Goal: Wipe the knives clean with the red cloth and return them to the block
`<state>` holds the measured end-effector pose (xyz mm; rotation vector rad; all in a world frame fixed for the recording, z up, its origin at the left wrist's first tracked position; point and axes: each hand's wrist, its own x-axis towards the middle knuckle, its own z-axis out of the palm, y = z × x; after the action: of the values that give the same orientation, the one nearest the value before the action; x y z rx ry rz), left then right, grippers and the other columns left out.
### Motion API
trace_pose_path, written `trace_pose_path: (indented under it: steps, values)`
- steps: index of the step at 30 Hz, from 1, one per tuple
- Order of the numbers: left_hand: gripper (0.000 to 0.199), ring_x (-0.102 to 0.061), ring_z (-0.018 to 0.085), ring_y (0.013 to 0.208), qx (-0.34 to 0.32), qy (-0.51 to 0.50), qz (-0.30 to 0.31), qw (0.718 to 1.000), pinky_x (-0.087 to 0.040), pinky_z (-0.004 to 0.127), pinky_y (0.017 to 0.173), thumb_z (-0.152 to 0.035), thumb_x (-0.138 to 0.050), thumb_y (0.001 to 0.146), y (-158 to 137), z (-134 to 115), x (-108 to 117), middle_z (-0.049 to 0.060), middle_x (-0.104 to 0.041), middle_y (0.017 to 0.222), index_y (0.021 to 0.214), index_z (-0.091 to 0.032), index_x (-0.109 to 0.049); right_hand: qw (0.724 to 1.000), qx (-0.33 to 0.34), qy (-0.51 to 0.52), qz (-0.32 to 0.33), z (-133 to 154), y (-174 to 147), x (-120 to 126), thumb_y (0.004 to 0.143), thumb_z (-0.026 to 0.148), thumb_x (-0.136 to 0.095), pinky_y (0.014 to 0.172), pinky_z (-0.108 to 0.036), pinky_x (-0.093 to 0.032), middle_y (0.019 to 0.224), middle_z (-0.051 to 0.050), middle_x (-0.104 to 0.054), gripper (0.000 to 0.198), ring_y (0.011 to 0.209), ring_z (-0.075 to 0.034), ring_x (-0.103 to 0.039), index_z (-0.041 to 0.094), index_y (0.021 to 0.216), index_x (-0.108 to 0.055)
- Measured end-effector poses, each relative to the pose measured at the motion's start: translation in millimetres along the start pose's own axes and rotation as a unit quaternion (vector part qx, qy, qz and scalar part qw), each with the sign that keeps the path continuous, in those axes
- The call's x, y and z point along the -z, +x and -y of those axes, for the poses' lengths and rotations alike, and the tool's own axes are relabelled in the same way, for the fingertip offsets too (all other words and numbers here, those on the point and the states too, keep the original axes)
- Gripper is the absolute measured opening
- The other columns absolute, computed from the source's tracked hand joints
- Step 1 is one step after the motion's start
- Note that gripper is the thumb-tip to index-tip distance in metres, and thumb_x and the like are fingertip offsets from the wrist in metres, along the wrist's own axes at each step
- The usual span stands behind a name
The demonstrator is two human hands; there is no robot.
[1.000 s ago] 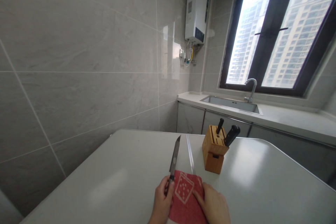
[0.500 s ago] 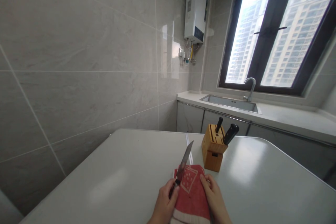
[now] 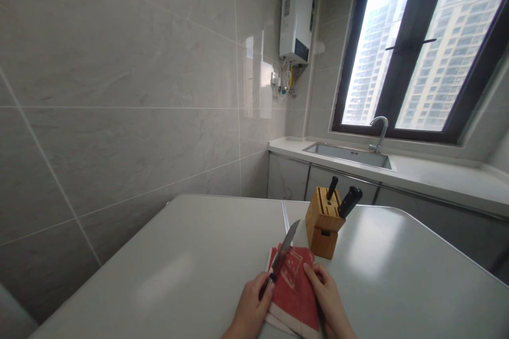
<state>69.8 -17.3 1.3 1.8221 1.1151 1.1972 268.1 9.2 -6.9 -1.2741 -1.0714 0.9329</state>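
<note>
My left hand (image 3: 254, 296) is closed around the black handle of a kitchen knife (image 3: 287, 243), whose blade slants up and to the right. Behind and against that blade lies a folded red cloth (image 3: 296, 291) with a pale pattern and a whitish border. My right hand (image 3: 328, 296) pinches the cloth's right edge between thumb and fingers. Just beyond the cloth stands a wooden knife block (image 3: 324, 222), with two black-handled knives (image 3: 350, 202) in its slots.
A white table (image 3: 191, 254) with a seam down its middle spreads under the hands. Behind it runs a counter (image 3: 429, 169) with a sink (image 3: 350, 156) and a tap (image 3: 379, 135). A tiled wall (image 3: 139, 143) borders the left side.
The knife has shifted slightly right and tilts more to the right. The cloth has turned with it, and both hands have moved a little to the right.
</note>
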Motion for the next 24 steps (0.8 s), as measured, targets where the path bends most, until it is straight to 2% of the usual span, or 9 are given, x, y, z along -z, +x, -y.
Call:
trace_pose_path:
  steps: [2, 5, 8, 11, 13, 16, 21, 24]
  values:
    - [0.033, -0.060, 0.021, 0.084, 0.004, -0.001, -0.006, 1.000, -0.043, 0.026, 0.079, -0.039, -0.044, 0.088, 1, 0, 0, 0.008, -0.068, 0.094, 0.102, -0.018, -0.065, 0.995, 0.037, -0.091, -0.002, -2, 3, 4, 0.071, 0.050, -0.057, 0.059, -0.028, -0.045, 0.062, 0.001, -0.058, 0.031, 0.059, -0.017, -0.055, 0.019, 0.066, -0.053]
    - [0.035, -0.060, 0.021, 0.082, 0.011, -0.018, -0.018, 1.000, -0.044, 0.026, 0.076, -0.040, -0.043, 0.088, 2, -1, 0, 0.009, -0.068, 0.093, 0.103, -0.016, -0.065, 0.967, 0.081, -0.239, -0.010, 2, 2, 11, 0.076, 0.046, -0.051, 0.062, -0.030, -0.045, 0.071, -0.002, -0.062, 0.026, 0.063, -0.019, -0.057, 0.020, 0.076, -0.054]
    - [0.038, -0.060, 0.020, 0.078, 0.025, -0.033, -0.042, 0.998, -0.045, 0.025, 0.071, -0.043, -0.044, 0.087, 4, 1, 1, 0.008, -0.068, 0.084, 0.097, -0.014, -0.066, 0.921, 0.152, -0.356, -0.041, 8, -2, 14, 0.079, 0.035, -0.048, 0.076, -0.033, -0.045, 0.092, -0.007, -0.062, 0.020, 0.083, -0.023, -0.059, 0.020, 0.091, -0.056]
    - [0.040, -0.059, 0.020, 0.075, 0.041, -0.046, -0.066, 0.996, -0.045, 0.024, 0.068, -0.046, -0.045, 0.086, 5, 3, 0, 0.007, -0.067, 0.077, 0.094, -0.013, -0.066, 0.865, 0.206, -0.454, -0.059, 7, -4, 12, 0.078, 0.026, -0.047, 0.083, -0.038, -0.043, 0.102, -0.011, -0.059, 0.028, 0.094, -0.026, -0.057, 0.019, 0.104, -0.056]
    - [0.041, -0.060, 0.020, 0.076, 0.045, -0.059, -0.067, 0.995, -0.045, 0.024, 0.068, -0.046, -0.046, 0.085, 5, 3, 0, 0.008, -0.068, 0.080, 0.095, -0.012, -0.066, 0.843, 0.234, -0.482, -0.041, 2, -3, 9, 0.079, 0.023, -0.045, 0.087, -0.039, -0.043, 0.108, -0.012, -0.059, 0.033, 0.100, -0.027, -0.055, 0.019, 0.110, -0.055]
    - [0.040, -0.061, 0.020, 0.076, 0.041, -0.068, -0.055, 0.995, -0.045, 0.024, 0.068, -0.046, -0.048, 0.084, 5, 2, 0, 0.008, -0.068, 0.084, 0.097, -0.013, -0.066, 0.826, 0.268, -0.496, -0.004, -11, -1, 5, 0.079, 0.021, -0.044, 0.094, -0.040, -0.040, 0.120, -0.011, -0.057, 0.040, 0.111, -0.026, -0.052, 0.019, 0.118, -0.052]
    - [0.038, -0.059, 0.019, 0.072, 0.033, -0.052, -0.044, 0.997, -0.044, 0.024, 0.066, -0.044, -0.049, 0.085, 3, -1, 0, 0.007, -0.068, 0.079, 0.097, -0.013, -0.067, 0.797, 0.247, -0.551, 0.011, -25, 1, 5, 0.081, 0.022, -0.041, 0.100, -0.048, -0.032, 0.136, -0.011, -0.046, 0.050, 0.128, -0.029, -0.037, 0.018, 0.130, -0.043]
    - [0.037, -0.058, 0.018, 0.070, 0.028, -0.054, -0.037, 0.997, -0.043, 0.022, 0.064, -0.044, -0.048, 0.085, 3, -2, 0, 0.006, -0.067, 0.076, 0.096, -0.014, -0.067, 0.792, 0.231, -0.565, 0.018, -27, 0, 5, 0.081, 0.024, -0.040, 0.102, -0.049, -0.029, 0.140, -0.009, -0.043, 0.052, 0.131, -0.030, -0.032, 0.019, 0.133, -0.040]
